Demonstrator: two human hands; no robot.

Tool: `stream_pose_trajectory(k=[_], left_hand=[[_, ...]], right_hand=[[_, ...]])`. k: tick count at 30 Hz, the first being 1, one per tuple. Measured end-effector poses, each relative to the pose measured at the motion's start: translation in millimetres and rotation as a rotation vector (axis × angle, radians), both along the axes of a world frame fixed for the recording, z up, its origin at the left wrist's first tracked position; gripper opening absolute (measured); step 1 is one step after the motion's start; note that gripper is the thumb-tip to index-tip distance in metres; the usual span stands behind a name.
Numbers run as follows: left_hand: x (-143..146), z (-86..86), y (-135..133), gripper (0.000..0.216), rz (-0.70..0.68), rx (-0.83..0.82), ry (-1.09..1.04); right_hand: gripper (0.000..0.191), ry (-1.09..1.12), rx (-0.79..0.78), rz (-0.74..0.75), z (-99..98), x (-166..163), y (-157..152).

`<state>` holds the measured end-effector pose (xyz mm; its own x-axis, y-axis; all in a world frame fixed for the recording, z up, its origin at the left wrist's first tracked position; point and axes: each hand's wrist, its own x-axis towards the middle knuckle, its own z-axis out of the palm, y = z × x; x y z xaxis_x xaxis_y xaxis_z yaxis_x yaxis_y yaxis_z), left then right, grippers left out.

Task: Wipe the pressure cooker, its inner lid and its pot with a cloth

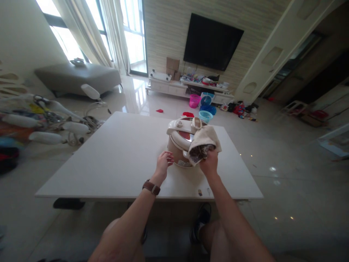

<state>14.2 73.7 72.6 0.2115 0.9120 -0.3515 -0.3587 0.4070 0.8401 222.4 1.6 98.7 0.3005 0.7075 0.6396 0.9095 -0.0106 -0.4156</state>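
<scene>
An electric pressure cooker [177, 143] with a cream lid and a brown lower body stands on the white table [117, 156]. My right hand [209, 160] is closed on a cream cloth [208, 138] with a dark patterned underside. The cloth lies against the cooker's right side and covers part of it. My left hand [164, 162] is at the cooker's lower left side, its fingers loosely bent and apart, holding nothing. Whether its fingertips touch the cooker I cannot tell. A brown-strapped watch [151, 187] is on my left wrist.
Two small items, one of them dark [200, 192], lie near the table's front edge. Beyond the table are a pink basket [194, 101], a light blue basket [205, 116] and a cluttered TV cabinet [177, 89]. White-armed equipment [73, 127] stands to the left.
</scene>
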Motion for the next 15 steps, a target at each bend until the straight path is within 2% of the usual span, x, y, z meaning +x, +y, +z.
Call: stream_pose_trajectory(k=[2, 4, 8, 10, 15], left_hand=[[1.6, 1.4, -2.2, 0.025, -0.001, -0.003, -0.004], [1.8, 2.5, -5.1, 0.026, 0.006, -0.017, -0.004], [1.0, 2.9, -8.8, 0.026, 0.034, -0.034, -0.005], [2.0, 1.3, -7.3, 0.025, 0.045, -0.003, 0.024], [12.0, -5.6, 5.7, 0.028, 0.137, 0.118, 0.164]], right_hand=[[0.038, 0.007, 0.036, 0.048, -20.3, -18.6, -15.7], [0.04, 0.119, 0.069, 0.046, -40.2, -28.9, -22.4], [0.048, 0.65, 0.235, -0.082, -68.1, -24.1, -11.5], [0.057, 0.823, 0.311, -0.184, -70.6, -13.5, 0.0], [0.073, 1.004, 0.34, -0.379, -57.2, 11.7, 22.0]])
